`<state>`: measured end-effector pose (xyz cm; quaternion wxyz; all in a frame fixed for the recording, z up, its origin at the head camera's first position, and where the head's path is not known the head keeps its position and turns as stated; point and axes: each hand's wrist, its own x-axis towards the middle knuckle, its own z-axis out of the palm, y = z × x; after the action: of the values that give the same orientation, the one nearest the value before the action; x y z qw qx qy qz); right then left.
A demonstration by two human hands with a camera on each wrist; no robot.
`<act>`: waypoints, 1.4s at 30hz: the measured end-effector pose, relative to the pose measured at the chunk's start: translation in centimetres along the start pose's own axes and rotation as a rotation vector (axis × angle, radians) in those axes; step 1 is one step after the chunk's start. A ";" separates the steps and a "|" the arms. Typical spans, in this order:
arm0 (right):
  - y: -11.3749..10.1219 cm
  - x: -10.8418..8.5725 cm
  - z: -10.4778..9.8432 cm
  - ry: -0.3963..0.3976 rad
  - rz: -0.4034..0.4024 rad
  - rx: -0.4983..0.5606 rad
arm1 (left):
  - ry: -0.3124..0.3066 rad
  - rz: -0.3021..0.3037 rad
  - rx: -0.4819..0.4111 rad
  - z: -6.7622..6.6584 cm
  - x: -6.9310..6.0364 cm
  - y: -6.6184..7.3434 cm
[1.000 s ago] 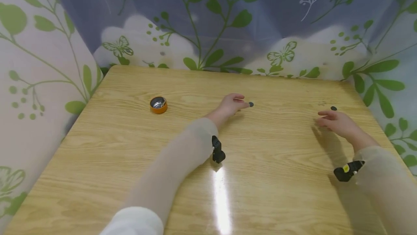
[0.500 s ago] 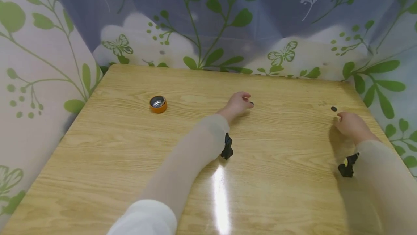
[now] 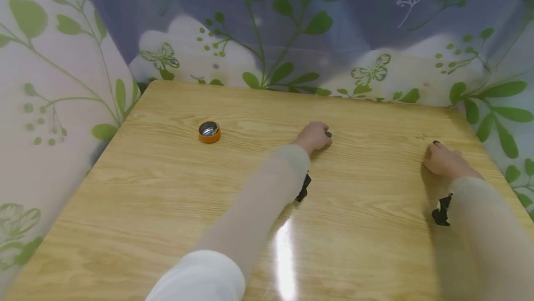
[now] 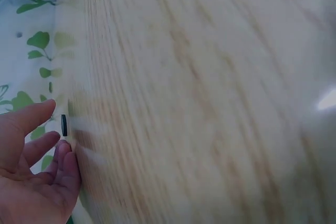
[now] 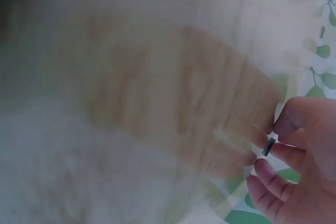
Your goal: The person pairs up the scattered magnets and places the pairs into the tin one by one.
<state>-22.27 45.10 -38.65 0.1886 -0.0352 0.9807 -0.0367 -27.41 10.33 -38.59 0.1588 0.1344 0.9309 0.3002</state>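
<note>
Two small dark, flat round discs lie on the wooden table. At my left hand (image 3: 315,137) is the left disc (image 3: 328,134). In the left wrist view this disc (image 4: 64,125) sits just beyond the fingertips, with a gap between it and the upper digit; the fingers are loosely bent around it. My right hand (image 3: 448,160) is at the other disc (image 3: 436,142), partly covering it in the head view. The right wrist view has the right disc (image 5: 269,147) among the fingertips, close to one finger; a firm pinch is not visible.
An orange bowl (image 3: 210,138) with a shiny metal inside stands on the left of the wooden table (image 3: 175,189). Leaf-patterned cloth (image 3: 267,50) hangs behind the far edge and at both sides. Faint pale marks (image 3: 421,136) show left of the right disc.
My left hand has moved right and settled around its disc. The right hand first drew back to the right, then came forward to its disc. The bowl has not moved.
</note>
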 end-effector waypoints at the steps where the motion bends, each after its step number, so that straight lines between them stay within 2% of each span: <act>1: 0.1 0.0 0.1 0.016 -0.009 -0.014 | 0.001 -0.005 0.024 0.2 0.0 0.2; 5: 0.1 -0.4 0.2 0.079 -0.016 0.001 | 0.011 -0.036 0.059 0.8 0.2 0.4; 8: -0.1 -0.4 0.1 0.115 -0.035 0.062 | 0.018 -0.055 0.065 1.0 0.3 0.3; 13: -0.5 0.0 0.0 0.215 -0.095 0.105 | 0.037 -0.034 0.077 0.8 0.4 0.1; 18: -0.6 0.2 0.2 0.279 -0.127 0.072 | 0.033 -0.004 0.074 0.7 0.3 0.0; 22: -0.7 0.2 0.3 0.266 -0.102 0.085 | 0.020 0.036 0.092 0.5 0.2 0.0; 26: -1.4 0.1 0.3 0.245 -0.084 0.129 | 0.011 0.049 0.126 0.5 0.2 0.2; 33: -2.6 0.2 0.1 0.242 -0.051 0.193 | 0.017 0.026 0.112 0.6 0.3 0.6; 42: -4.3 0.8 -0.4 0.195 -0.100 0.234 | 0.036 -0.017 0.116 0.8 0.3 1.0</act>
<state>-22.91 40.74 -38.25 0.0934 -0.0579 0.9804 -0.1633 -27.21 11.64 -38.67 0.1366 0.1300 0.9506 0.2467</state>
